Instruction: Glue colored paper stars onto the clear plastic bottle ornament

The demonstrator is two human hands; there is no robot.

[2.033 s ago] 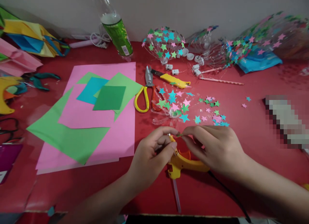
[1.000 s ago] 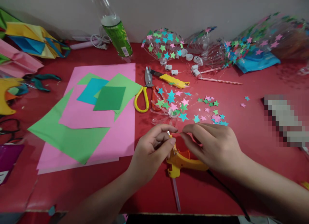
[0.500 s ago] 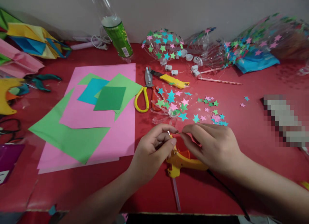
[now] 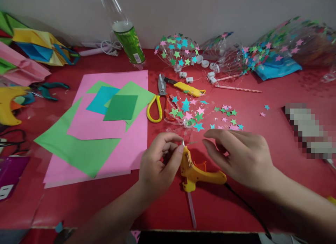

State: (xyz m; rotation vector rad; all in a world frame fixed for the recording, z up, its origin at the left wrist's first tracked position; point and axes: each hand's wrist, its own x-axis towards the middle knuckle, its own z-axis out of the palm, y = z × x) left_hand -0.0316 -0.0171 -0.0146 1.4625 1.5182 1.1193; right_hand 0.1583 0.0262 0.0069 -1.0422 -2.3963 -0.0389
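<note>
A yellow glue gun (image 4: 203, 176) with an orange trigger lies on the red table, its metal nozzle pointing away from me and a clear glue stick out of its back end. Beside the nozzle is my left hand (image 4: 161, 160), thumb and forefinger slightly apart, other fingers curled, nothing visible in it. Right of the gun hovers my right hand (image 4: 240, 156), thumb and forefinger apart and no object between them. A thin blurred greenish sliver (image 4: 193, 143) shows between the hands. Just beyond lies a cut clear plastic piece (image 4: 187, 123) with paper stars stuck on it.
Loose paper stars (image 4: 228, 112) lie right of the plastic piece. Yellow-and-red-handled snips (image 4: 155, 112) and a yellow cutter (image 4: 189, 89) are behind it. Pink and green paper sheets (image 4: 89, 156) spread at left. Star-covered plastic ornaments (image 4: 178, 49) and a green-labelled bottle (image 4: 130, 44) stand along the wall.
My hands have moved apart from where their fingertips met above the nozzle. The left shifted slightly left, the right moved right, and its fingers spread. The glue gun stays in place.
</note>
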